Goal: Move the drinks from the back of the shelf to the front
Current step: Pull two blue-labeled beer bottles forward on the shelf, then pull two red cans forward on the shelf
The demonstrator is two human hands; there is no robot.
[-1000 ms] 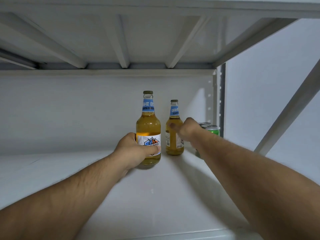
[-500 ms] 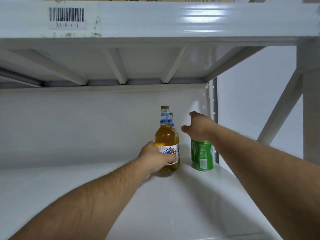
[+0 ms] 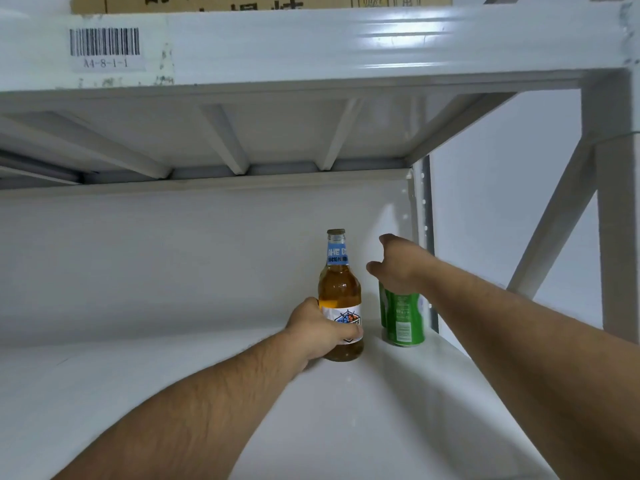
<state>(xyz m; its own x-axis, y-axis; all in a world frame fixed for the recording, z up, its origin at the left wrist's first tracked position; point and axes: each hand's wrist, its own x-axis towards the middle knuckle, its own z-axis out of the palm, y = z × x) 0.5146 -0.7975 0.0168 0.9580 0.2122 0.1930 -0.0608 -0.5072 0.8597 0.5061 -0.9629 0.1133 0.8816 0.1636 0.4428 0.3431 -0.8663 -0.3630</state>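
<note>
An amber beer bottle [image 3: 340, 292] with a blue neck label stands upright far back on the white shelf [image 3: 346, 427]. My left hand [image 3: 320, 332] is wrapped around its lower body over the white label. Just right of it stand two green cans [image 3: 403, 317], one partly behind the other. My right hand [image 3: 394, 265] hovers above the cans with its fingers spread and holds nothing. A second bottle seen earlier is hidden behind the first.
The shelf above has a white beam [image 3: 311, 46] with a barcode sticker [image 3: 105, 46] and a cardboard box [image 3: 259, 1] on top. A white upright post [image 3: 616, 202] and diagonal brace [image 3: 554, 223] stand at the right. The back wall is plain white.
The view has pulled back and tilted up. My right hand left the second bottle and rose above the green cans, fingers opening. My left hand has kept its hold on the front bottle.
</note>
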